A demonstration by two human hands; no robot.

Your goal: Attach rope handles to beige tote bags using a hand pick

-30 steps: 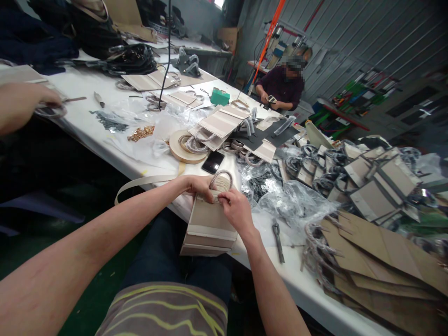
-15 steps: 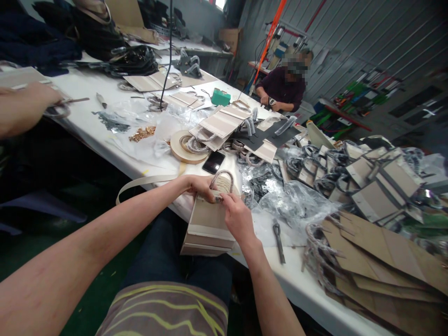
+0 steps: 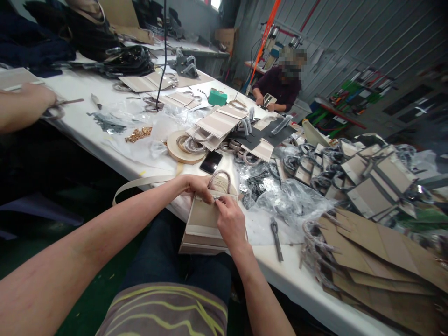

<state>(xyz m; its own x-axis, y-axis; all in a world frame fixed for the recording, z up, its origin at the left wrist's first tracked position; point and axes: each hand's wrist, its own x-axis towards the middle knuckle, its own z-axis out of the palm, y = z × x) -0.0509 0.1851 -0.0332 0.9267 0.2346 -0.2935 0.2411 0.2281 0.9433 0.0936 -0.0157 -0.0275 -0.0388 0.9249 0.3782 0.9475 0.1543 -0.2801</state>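
A beige bag panel (image 3: pixel 203 217) slopes over the table's front edge towards my lap, with more beige pieces under it. A plastic-wrapped handle loop (image 3: pixel 220 173) rises from its top edge. My left hand (image 3: pixel 200 187) is closed on the panel's upper edge by the foot of the loop. Right beside it, my right hand (image 3: pixel 231 218) pinches with thumb and forefinger at the same edge. What lies between those fingertips is too small and too covered to make out. From behind my left forearm a cream strip (image 3: pixel 135 181) curves out.
A tape roll (image 3: pixel 175 147) and a phone (image 3: pixel 210 162) lie just ahead. Pliers-like tool (image 3: pixel 276 239) rests at right, near brown panels (image 3: pixel 381 252) with handles. Plastic bags of metal parts (image 3: pixel 259 184) lie between. Another person's hand (image 3: pixel 30 105) is at far left; a co-worker (image 3: pixel 280 86) sits opposite.
My right hand has shifted slightly left, closer to my left hand at the panel's edge. The co-worker opposite now holds up a pale piece. The view has turned slightly.
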